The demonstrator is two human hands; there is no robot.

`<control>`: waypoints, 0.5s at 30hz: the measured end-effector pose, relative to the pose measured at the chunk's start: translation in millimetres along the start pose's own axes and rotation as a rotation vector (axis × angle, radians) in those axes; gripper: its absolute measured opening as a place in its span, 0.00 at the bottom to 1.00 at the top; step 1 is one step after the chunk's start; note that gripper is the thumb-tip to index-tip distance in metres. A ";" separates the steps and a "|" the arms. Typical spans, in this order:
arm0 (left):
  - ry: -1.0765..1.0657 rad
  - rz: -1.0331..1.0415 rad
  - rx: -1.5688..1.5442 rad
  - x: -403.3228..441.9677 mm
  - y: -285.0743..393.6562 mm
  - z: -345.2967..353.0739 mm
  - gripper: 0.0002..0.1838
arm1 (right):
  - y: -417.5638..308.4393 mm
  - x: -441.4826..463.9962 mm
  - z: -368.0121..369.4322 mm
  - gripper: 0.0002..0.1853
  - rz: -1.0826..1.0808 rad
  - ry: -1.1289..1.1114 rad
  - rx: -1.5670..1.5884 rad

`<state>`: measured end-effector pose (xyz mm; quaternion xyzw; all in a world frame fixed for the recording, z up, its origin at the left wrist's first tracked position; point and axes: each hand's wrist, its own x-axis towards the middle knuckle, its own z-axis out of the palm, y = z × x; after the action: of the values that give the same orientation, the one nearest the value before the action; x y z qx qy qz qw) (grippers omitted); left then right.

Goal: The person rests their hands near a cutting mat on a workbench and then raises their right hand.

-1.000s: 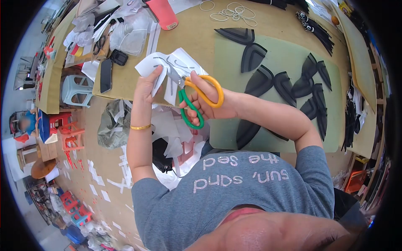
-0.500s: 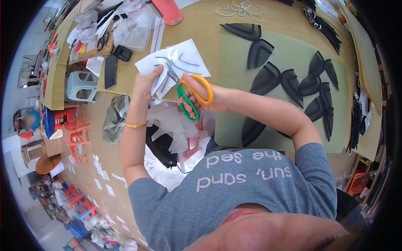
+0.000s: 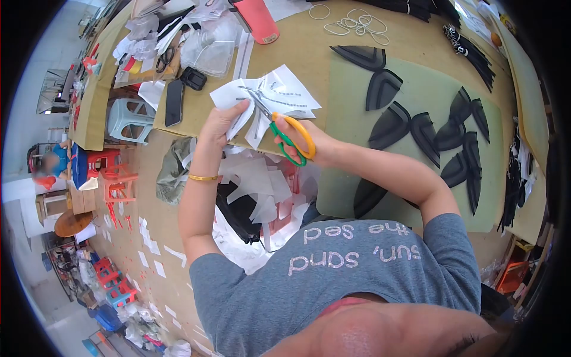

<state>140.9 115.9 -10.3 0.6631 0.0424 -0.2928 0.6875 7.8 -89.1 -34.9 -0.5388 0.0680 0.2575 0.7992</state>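
A white sheet printed with dark curved, ruler-like lines (image 3: 291, 89) is pinched by my left hand (image 3: 223, 122) at its lower left corner, thumb on top. Around the handles of a pair of scissors (image 3: 308, 143), one loop orange and the other green, wraps my right hand (image 3: 291, 132). The blades reach into the sheet between a hanging strip and the larger part, and their handles are close together. Both hands are at the near edge of the brown table (image 3: 285, 53).
On a green mat (image 3: 351, 77) to the right lie several black curved mesh pieces (image 3: 389, 125). A phone (image 3: 174, 102), a black case (image 3: 193, 78), a red tumbler (image 3: 259, 21) and white cord (image 3: 360, 25) are on the table. Paper scraps (image 3: 256, 184) gather below its edge.
The scissors' handles have come closer together, and the sheet now splits more widely around the blades. The whole view has shifted slightly, with things appearing farther right and lower.
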 end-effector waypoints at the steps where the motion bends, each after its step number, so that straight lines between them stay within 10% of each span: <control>1: -0.010 0.017 0.031 -2.0 2.0 0.6 0.21 | -3.6 -3.1 -3.2 0.41 0.007 -0.030 -0.024; 15: -0.082 -0.030 -0.075 24.7 3.1 -14.8 0.19 | -29.6 -12.5 -12.4 0.48 0.341 -0.304 0.291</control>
<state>167.5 121.1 -20.3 0.6236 0.0351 -0.3281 0.7087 13.5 -113.0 -10.7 -0.3541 0.0732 0.4538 0.8145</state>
